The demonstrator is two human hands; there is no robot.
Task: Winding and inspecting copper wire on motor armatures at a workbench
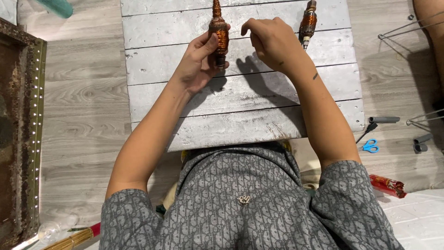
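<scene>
Left hand point(199, 62) grips an upright copper-wound spindle-shaped coil point(219, 34) above the silver plank surface point(240, 115); right hand point(270, 41) hovers beside it, fingers curled, holding nothing visible.

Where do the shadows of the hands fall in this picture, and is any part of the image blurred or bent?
Head view: the left hand and right hand cast dark, fairly sharp shadows toward the person on the grey plank board, so light comes from ahead and above. The copper-wound spindle shows small glints. Focus is sharp throughout; the board's edges splay from wide-angle distortion.
</scene>
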